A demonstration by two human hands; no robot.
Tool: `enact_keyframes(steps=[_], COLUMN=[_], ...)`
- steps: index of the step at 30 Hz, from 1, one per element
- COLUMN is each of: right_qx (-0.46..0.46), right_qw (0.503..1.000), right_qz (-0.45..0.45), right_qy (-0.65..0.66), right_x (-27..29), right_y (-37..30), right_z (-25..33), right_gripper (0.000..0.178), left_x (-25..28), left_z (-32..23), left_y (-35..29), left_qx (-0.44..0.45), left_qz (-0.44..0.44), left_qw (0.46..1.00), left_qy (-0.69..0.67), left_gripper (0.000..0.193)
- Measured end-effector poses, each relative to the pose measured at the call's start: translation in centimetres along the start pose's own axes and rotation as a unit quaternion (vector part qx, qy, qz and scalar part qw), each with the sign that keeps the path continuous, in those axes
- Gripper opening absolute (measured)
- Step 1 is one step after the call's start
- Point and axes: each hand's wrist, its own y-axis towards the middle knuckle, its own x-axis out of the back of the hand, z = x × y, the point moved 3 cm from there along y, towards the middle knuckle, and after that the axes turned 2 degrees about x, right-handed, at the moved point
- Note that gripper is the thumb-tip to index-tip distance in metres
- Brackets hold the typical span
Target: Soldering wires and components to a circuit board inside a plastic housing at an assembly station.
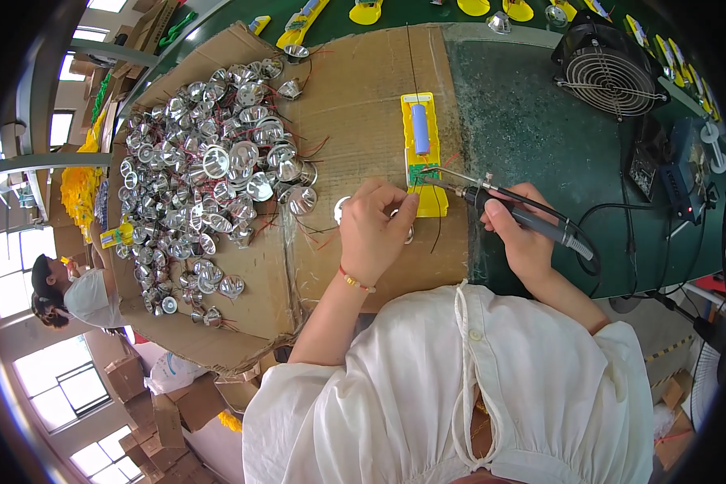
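My right hand (524,230) grips a soldering iron (532,223) by its dark handle. The metal tip of the iron reaches the small green circuit board (422,175) in a yellow plastic housing (432,202). A thin metal tube beside the tip points at the same spot. A blue cylindrical battery cell (420,129) lies in the housing above the board. My left hand (377,226) is closed in a pinch at the housing's lower left edge. Under its fingers a silver reflector cup (409,235) shows in part; the fingertips' exact hold on it is hidden.
A cardboard tray (250,327) full of silver reflector cups (218,161) with thin wires stands left. At the upper right are a fan with a round guard (609,81) and a blue soldering station (684,181). Yellow housings (302,24) line the far edge. Another person (89,294) sits left.
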Motion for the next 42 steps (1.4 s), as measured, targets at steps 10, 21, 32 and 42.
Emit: enact_keyframes(steps=[10, 21, 32, 42], right_qx=[-0.027, -0.021, -0.001, 0.011], right_qw=[0.996, 0.999, 0.999, 0.995], right_qz=[-0.056, -0.025, -0.010, -0.063], right_qy=[0.071, 0.044, 0.031, 0.076], right_x=[0.5, 1.3, 0.9, 2.3], right_y=[-0.1, -0.6, -0.5, -0.4], right_z=[0.9, 0.2, -0.1, 0.7], right_gripper=[0.012, 0.014, 0.013, 0.016], left_x=[-0.1, 0.4, -0.1, -0.7], left_z=[0.1, -1.2, -1.8, -1.6], left_y=[0.1, -0.2, -0.6, -0.6], left_qx=[0.004, -0.037, -0.264, -0.214], left_qz=[0.000, -0.043, -0.020, 0.013], left_qw=[1.000, 0.998, 0.935, 0.950], left_qy=[0.000, 0.013, 0.236, 0.227], left_gripper=[0.013, 0.013, 0.027, 0.033])
